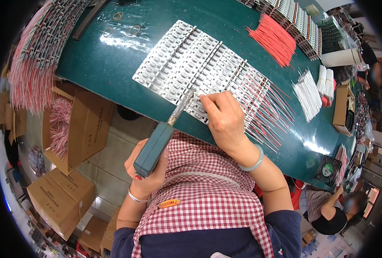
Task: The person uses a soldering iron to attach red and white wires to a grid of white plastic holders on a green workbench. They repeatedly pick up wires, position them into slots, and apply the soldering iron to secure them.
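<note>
My left hand (145, 165) is wrapped round the body of a green soldering gun (154, 148). Its metal tip reaches up to the near edge of a white panel (191, 60) made of rows of small parts, which lies aslant on the green table. My right hand (225, 118) rests over that panel with its fingers curled and pinched close beside the tip. Whatever those fingers hold is hidden or too thin to name. Red and white wires (268, 112) stick out from the panel's right end, beyond my right hand.
Red wires (274, 41) and white wires (307, 94) lie in bundles at the right, below stacked panels (294, 21). Wired panels (40, 56) hang over the left edge. Cardboard boxes (62, 202) stand lower left. Rubber bands (134, 30) lie at the back. Another person (337, 210) sits at right.
</note>
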Demonstrator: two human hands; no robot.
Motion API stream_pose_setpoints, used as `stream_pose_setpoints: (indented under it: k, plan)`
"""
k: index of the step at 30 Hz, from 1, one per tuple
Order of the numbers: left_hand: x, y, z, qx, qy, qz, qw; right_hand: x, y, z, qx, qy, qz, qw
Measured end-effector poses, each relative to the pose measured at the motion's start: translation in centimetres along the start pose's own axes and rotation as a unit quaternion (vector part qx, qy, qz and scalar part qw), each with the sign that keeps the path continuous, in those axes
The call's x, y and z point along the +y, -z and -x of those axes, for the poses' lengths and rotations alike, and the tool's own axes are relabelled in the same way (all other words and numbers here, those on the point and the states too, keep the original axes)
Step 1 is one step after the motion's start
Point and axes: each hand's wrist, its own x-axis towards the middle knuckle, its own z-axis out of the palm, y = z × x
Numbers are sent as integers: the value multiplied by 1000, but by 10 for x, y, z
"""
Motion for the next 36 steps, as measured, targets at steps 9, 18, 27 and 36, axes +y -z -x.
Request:
stream_pose_setpoints:
  k: [9,18,27,36]
  plan:
    - [-2,-2,0,-3,-19,-15,1000,0,-2,-1,4,31,30,999]
    - [0,-5,-3,-3,-6,-12,1000,-1,-1,-1,3,32,36,999]
    - [-3,-1,3,7,-12,-7,1000,-2,-1,0,-8,14,35,999]
    - [0,-2,0,-5,-20,-21,1000,-3,-1,0,-4,5,28,1000]
